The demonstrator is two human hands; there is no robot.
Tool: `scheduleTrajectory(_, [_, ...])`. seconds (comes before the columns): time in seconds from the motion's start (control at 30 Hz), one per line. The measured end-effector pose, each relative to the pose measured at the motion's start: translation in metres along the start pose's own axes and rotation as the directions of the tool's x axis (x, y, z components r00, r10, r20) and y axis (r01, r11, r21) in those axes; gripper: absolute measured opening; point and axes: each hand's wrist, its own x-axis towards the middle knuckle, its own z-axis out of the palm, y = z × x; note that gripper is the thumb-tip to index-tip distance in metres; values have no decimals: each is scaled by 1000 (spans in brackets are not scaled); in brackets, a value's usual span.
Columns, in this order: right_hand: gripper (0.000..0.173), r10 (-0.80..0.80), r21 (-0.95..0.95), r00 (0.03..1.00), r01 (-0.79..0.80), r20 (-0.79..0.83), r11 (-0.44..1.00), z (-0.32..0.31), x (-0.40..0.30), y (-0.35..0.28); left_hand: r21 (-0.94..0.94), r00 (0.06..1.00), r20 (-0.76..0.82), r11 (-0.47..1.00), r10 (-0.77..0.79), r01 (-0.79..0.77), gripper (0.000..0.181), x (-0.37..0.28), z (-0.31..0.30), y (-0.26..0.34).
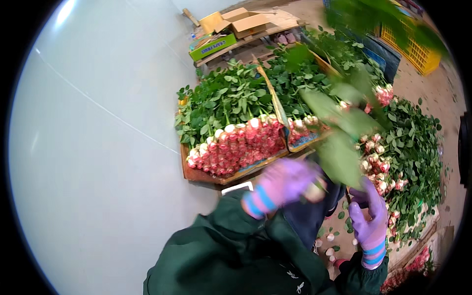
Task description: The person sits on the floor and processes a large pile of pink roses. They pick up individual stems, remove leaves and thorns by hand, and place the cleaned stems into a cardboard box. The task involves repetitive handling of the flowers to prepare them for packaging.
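Note:
My left hand (282,186), in a purple glove with blue bands at the cuff, is blurred. Its fingers are closed at a pale rose (315,190), just by the bloom. Large out-of-focus leaves (337,155) rise from near that rose toward the upper right, close to the camera. They hide part of the flowers behind. My right hand (370,219), gloved alike, is beside the lowest blurred leaf. Its thumb and fingers are apart and nothing shows between them; its fingertips are partly covered by the leaf.
A wooden bin (204,177) holds packed pink-and-white roses (236,147). More leafy roses (409,147) are heaped at right. Behind are an open cardboard box (249,24), a green carton (214,48) and a yellow crate (420,51). A pale wall (99,147) borders the left. Fallen petals (329,251) dot the floor.

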Motion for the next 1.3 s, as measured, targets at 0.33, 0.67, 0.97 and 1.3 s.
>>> scheduleTrajectory(0.33, [46,418,-22,904,-421,-86,907,-11,-68,90,463,419,-486,180,-767,868,49,-65,-239,-219])
scheduleTrajectory(0.67, [42,695,149,643,-690,-323,708,-78,-173,214,599,450,-521,65,-726,798,49,-74,-248,-310])
scheduleTrajectory(0.97, [49,891,467,79,-829,-447,307,-133,-267,380,560,894,-444,758,-65,334,50,92,-153,-103])
scheduleTrajectory(1.3, [77,765,325,-131,-940,-631,107,-147,-221,437,194,662,658,768,359,-610,28,184,264,147])
